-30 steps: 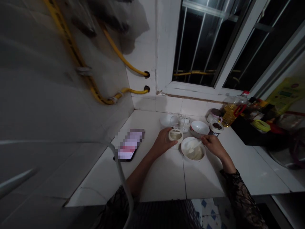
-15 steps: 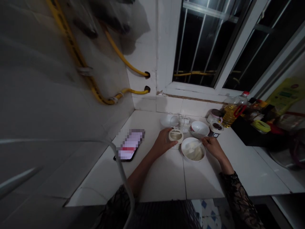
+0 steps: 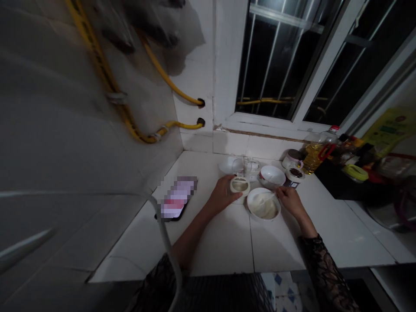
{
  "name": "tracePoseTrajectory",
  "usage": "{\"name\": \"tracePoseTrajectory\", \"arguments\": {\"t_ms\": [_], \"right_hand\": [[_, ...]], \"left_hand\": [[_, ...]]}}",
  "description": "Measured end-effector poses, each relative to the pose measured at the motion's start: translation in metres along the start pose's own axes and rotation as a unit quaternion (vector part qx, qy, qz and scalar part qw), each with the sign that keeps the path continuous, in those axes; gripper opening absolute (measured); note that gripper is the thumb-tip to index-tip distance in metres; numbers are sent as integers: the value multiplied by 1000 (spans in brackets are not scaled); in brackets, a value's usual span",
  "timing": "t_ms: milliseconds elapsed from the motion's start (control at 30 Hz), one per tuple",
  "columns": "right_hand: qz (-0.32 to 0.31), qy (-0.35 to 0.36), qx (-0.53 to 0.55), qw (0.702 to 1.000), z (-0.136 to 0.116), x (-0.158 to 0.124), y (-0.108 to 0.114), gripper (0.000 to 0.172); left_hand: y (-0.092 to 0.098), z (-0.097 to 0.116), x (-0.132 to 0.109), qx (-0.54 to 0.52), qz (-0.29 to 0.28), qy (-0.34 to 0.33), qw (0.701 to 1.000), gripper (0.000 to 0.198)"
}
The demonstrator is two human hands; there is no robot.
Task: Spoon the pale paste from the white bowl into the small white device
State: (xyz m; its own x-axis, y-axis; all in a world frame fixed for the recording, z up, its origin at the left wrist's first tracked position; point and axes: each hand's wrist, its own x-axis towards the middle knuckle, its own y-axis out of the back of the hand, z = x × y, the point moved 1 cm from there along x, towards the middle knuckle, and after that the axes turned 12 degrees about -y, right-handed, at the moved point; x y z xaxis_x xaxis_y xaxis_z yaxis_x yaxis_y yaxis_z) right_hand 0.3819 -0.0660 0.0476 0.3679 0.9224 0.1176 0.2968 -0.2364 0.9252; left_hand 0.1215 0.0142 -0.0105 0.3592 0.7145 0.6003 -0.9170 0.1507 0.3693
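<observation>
My left hand [image 3: 224,193] is closed around a small whitish jar [image 3: 240,185], whose top is open and shows pale contents. Just right of the jar stands a white bowl [image 3: 251,209] with pale, powdery stuff [image 3: 264,207] inside. Over that bowl's right rim, my right hand [image 3: 290,199] pinches the handle of a white spoon [image 3: 268,197]. The spoon's head is down at the pale stuff and hard to make out. Behind sits a second bowl [image 3: 273,175], white inside with a reddish outside.
A phone [image 3: 178,198] lies on the white tiled counter [image 3: 224,242] at left. Glass vessels [image 3: 250,167], a dark-lidded jar [image 3: 295,174], a pink-handled jar [image 3: 291,159] and an oil bottle [image 3: 316,151] line the back. A grey cable [image 3: 169,242] crosses in front at left.
The spoon's head has gone lower into the pale stuff; before, it showed plainly above it. Both hands stay in nearly the same place.
</observation>
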Motion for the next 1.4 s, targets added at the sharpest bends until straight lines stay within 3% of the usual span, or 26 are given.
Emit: {"name": "tracePoseTrajectory", "arguments": {"t_ms": [133, 267, 467, 633, 900, 1033, 1167, 1267, 1400], "right_hand": [[35, 9, -138, 990, -19, -10, 6, 39], [5, 60, -160, 985, -38, -19, 0, 41], [0, 65, 26, 998, -25, -12, -5, 48], [-37, 37, 206, 977, -12, -4, -1, 53], [-66, -40, 291, 954, -2, 4, -9, 60], [-18, -31, 284, 958, -10, 7, 1, 61], [101, 29, 233, 967, -37, 3, 17, 59], [178, 86, 135, 971, -63, -5, 17, 56], [191, 203, -32, 960, -86, -14, 5, 50]], "left_hand": [[0, 0, 0, 10, -1, -4, 1000, 60], [0, 0, -1, 12, 0, -4, 1000, 59], [0, 2, 0, 6, -3, 5, 1000, 61], [1, 4, 0, 7, -2, 10, 1000, 61], [0, 5, 1, -6, 2, 12, 1000, 59], [0, 3, 1, -2, 1, 10, 1000, 61], [0, 0, 0, 4, 0, 3, 1000, 60], [0, 1, 1, 6, 1, -8, 1000, 59], [-1, 3, 2, 9, 3, -29, 1000, 57]]}}
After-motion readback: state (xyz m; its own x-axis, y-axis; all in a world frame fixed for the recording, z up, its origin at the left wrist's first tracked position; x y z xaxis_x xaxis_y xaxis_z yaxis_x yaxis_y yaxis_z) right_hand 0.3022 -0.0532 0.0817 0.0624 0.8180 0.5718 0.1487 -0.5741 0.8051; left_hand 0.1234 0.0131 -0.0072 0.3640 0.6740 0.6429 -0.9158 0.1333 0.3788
